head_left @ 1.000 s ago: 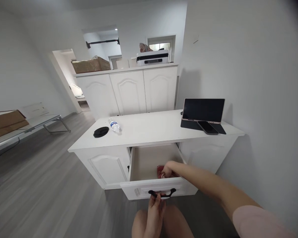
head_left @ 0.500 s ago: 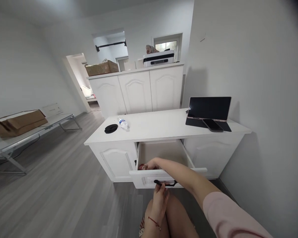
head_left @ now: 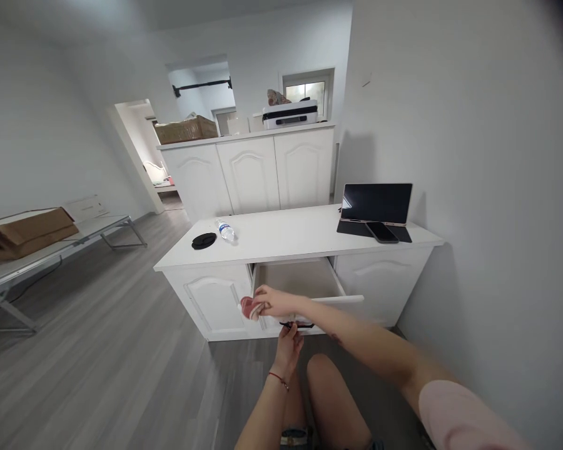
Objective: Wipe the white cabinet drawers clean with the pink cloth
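Note:
A white cabinet (head_left: 281, 240) stands in front of me with its middle drawer (head_left: 344, 299) pulled open. My left hand (head_left: 288, 340) grips the drawer's black handle (head_left: 304, 325) from below. My right hand (head_left: 272, 302) is out over the drawer's front left corner, closed on a small red and pink cloth item (head_left: 248, 307), held just in front of the left cabinet door. The drawer's inside is mostly hidden by its front and my arm.
On the cabinet top lie a black round object (head_left: 203, 240), a water bottle (head_left: 226, 231), a tablet on a stand (head_left: 376, 203) and a phone (head_left: 381, 232). A taller white cabinet (head_left: 248, 172) stands behind. A folding table (head_left: 51, 240) with a cardboard box is at left.
My right hand has come out of the drawer, leftward and up, carrying the red cloth item. My left hand stays on the handle. The view has backed away a little.

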Available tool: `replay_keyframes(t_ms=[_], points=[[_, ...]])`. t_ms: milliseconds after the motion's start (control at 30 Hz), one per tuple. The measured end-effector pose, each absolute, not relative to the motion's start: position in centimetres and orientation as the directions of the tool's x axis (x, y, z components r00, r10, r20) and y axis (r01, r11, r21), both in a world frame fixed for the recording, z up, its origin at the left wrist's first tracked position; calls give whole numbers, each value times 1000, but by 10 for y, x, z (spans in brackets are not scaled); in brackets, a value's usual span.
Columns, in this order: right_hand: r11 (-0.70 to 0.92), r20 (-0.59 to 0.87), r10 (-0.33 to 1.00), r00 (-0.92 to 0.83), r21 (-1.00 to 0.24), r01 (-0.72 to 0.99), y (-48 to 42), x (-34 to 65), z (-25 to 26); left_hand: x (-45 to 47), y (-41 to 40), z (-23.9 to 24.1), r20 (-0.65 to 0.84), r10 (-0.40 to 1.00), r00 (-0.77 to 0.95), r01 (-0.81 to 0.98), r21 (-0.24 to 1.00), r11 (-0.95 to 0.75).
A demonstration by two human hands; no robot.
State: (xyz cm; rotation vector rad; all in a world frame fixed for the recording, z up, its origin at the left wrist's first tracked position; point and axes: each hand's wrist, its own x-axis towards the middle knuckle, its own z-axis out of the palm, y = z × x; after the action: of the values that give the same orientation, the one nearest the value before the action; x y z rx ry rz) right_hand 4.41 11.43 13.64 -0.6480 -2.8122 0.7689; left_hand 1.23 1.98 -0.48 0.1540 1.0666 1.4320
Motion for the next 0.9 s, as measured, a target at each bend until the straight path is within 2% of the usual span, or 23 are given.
replay_keyframes(t_ms=[133,200,400,533,600,667,800,900], points=[[865,107,486,-867,-203,460,84,37,99,13,23,-6,-473,851,-229,-728,663,173],[874,169,484,-858,-137,466,78,39,86,14,23,-8,-472,841,-263,-752,646,128],[875,298,478,-827,-241,419,73,66,68,18,20,-13,-380,868,-321,-765,644,-1],[858,440,507,-741,-342,384,74,100,50,19,18,-16,-329,913,-242,-758,651,34],[866,495,499,-711,-312,391,78,119,39,18,18,-18,-344,913,-221,-752,655,66],[881,521,463,-717,-182,436,82,136,26,16,19,-20,-370,901,-227,-745,661,84],[845,577,337,-744,163,509,92,161,5,15,21,-24,-387,892,-231,-741,665,97],[786,628,304,-717,260,561,95,175,-6,16,21,-23,-394,892,-220,-754,649,101]])
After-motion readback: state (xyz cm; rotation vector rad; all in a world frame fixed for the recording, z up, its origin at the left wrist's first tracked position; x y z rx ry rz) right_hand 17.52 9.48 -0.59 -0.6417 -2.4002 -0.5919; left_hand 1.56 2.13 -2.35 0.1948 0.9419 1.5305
